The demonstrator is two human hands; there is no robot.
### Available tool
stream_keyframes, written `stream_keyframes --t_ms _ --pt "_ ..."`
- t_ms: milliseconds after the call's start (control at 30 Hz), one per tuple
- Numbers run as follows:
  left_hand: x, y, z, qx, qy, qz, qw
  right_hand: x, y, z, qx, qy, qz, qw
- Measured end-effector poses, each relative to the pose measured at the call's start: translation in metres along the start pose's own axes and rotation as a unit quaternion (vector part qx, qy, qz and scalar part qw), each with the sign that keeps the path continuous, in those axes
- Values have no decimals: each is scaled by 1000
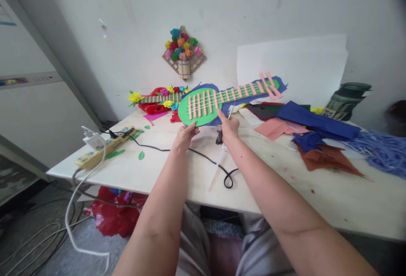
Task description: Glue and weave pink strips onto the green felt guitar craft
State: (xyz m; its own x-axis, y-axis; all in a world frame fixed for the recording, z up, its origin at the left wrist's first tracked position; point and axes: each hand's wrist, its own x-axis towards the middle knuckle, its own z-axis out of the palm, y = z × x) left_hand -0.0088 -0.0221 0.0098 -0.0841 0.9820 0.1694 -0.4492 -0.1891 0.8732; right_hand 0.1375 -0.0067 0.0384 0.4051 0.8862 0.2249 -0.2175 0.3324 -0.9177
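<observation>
Power strip [114,143] sits at the left of the frame, close to the corner of the bench [152,168]; its white cable [68,208] hangs past the edge, so a snagging foot could drag it down. Loose green leaves [141,155] lie nearby and may get brushed off. The black cord [149,146] runs behind the left wrist, where a sweeping arm could catch it. Near centre, a flower-trimmed instrument [158,98] lies behind the green paper lute [206,105]; a bump might crush its petals. The left hand [187,134] pinches the lute's lower rim, and squeezing too hard could crease it. The right hand [229,128] grips the rim near the neck and seems to hold scissors [219,138] too; a careless twist could nick the blue backing [226,107]. Further right, crossed pink strips [272,88] jut out and could bend if knocked against the paper heap [317,119].
</observation>
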Motion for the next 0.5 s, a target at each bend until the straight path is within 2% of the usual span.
stream_keyframes --t_ms 133,267,400,500 --pt "-1 1 -1 -4 -8 1 1000 -2 -4 0 20 -27 34 999" --pt "-1 2 -1 15 -14 -12 1000 -3 -4 1 3 -7 60 998" --pt "-4 2 4 43 -13 -79 996 -2 1 3 7 1 40 999" --pt "-5 -1 8 51 -27 -79 995 -4 6 5 5 1 33 999"
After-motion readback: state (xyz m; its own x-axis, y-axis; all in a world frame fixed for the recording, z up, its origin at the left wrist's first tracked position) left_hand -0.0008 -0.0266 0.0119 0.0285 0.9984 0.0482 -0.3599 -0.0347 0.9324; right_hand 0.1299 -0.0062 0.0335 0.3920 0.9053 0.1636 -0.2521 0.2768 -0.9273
